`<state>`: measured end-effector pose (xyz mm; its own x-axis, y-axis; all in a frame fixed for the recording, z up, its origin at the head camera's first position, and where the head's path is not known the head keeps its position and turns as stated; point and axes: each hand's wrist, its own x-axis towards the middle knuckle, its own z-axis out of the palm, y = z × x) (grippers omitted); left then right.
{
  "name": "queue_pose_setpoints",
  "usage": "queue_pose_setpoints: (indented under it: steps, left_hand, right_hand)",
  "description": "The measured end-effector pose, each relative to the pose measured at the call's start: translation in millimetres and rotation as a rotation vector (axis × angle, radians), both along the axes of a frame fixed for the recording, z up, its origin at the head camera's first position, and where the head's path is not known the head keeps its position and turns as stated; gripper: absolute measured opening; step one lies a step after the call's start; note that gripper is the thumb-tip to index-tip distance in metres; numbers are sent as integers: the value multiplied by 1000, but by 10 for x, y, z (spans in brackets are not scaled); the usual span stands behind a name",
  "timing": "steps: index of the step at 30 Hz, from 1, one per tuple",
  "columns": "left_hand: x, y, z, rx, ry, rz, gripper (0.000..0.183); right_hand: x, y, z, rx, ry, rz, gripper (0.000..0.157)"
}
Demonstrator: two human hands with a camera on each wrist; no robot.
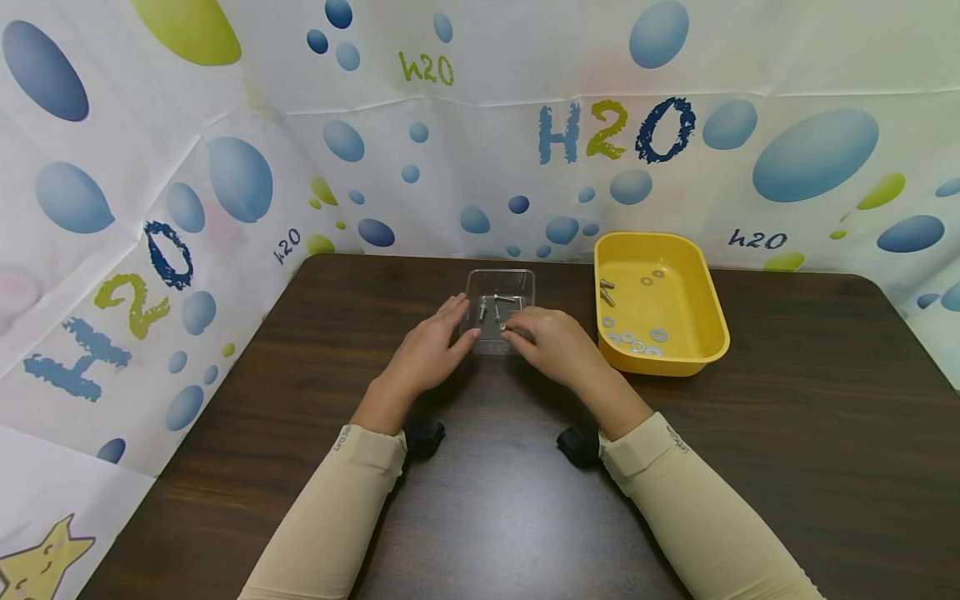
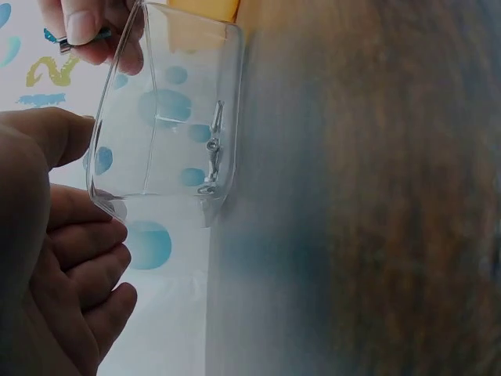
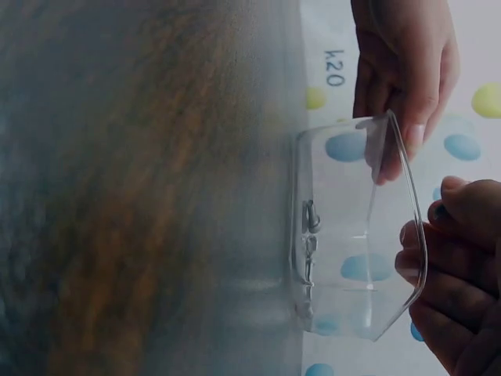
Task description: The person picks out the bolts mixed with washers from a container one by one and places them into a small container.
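Note:
A clear plastic box (image 1: 491, 346) stands on the table with several metal bolts (image 1: 482, 313) on its floor. My left hand (image 1: 423, 350) is at the box's left side, fingers extended along the wall and thumb near the front corner. Over the right part of the box, my right hand (image 1: 562, 342) pinches a small metal bolt (image 2: 66, 47) between thumb and fingertips. In the left wrist view that bolt shows just outside the rim line, partly covered by the fingers. The right wrist view has the right fingers overlapping the box's rim (image 3: 415, 196).
To the right of the box is a yellow tray (image 1: 667, 367) holding several washers (image 1: 658, 335) and a few bolts (image 1: 607, 297) along its left wall. A white printed sheet (image 1: 480, 133) rises behind the dark wooden table (image 1: 495, 517) and along its left side.

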<state>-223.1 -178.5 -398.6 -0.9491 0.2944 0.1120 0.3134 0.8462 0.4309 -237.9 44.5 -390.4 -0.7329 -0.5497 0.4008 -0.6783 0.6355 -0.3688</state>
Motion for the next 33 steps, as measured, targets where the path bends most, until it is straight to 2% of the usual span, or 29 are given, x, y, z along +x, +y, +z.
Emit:
queue_pose_setpoints:
  steps: [7, 17, 33]
  left_hand:
    - [5, 9, 9, -6, -11, 1, 62]
    - [-10, 11, -6, -14, -17, -9, 62]
    - [-3, 18, 0, -20, -20, -2, 63]
  right_hand:
    - [-16, -18, -5, 24, -30, 8, 19]
    - [-1, -66, 21, 71, -95, -63, 20]
    - [9, -75, 21, 119, -82, -64, 21]
